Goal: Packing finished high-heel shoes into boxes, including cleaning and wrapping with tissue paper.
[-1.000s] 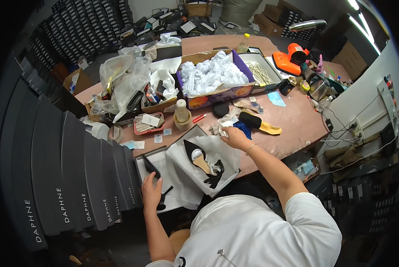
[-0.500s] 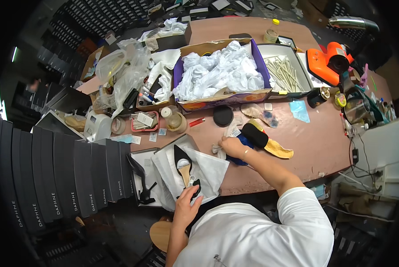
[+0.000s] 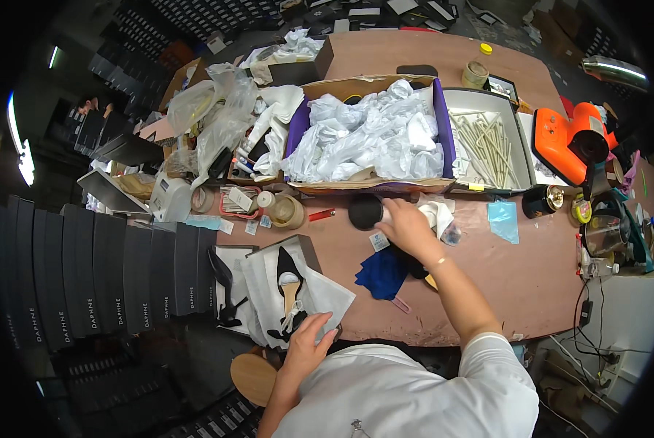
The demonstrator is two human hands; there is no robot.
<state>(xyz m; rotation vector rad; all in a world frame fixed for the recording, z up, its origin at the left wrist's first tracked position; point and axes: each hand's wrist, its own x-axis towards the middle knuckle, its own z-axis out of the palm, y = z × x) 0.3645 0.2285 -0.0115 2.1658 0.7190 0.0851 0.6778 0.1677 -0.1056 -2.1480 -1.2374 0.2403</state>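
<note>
A black pointed shoe [image 3: 288, 268] with a tan insole and clear wrap near its heel lies on white tissue paper [image 3: 328, 292] in an open shoe box [image 3: 303, 250]. Its black mate [image 3: 225, 281] lies at the box's left. My left hand [image 3: 308, 349] lies at the near edge of the tissue, by the shoe's heel, fingers apart. My right hand [image 3: 411, 232] reaches to the right edge of a round black lidded-looking disc [image 3: 365, 212], thumb and fingers apart. Beside that hand is a crumpled white cloth [image 3: 438, 214]. A blue cloth [image 3: 381, 275] lies below my right wrist.
Tall black shoe boxes [image 3: 108, 270] stand in a row on the left. A purple-edged carton [image 3: 443, 139] of crumpled white paper is at the back, beside a tray [image 3: 520, 146] of thin sticks. An orange tool [image 3: 560, 139] stands at right. A red lighter [image 3: 322, 214] lies mid-table.
My right hand has left the blue cloth and moved away from me to the black disc. The white cloth now lies farther back and right. My left hand stays by the shoe.
</note>
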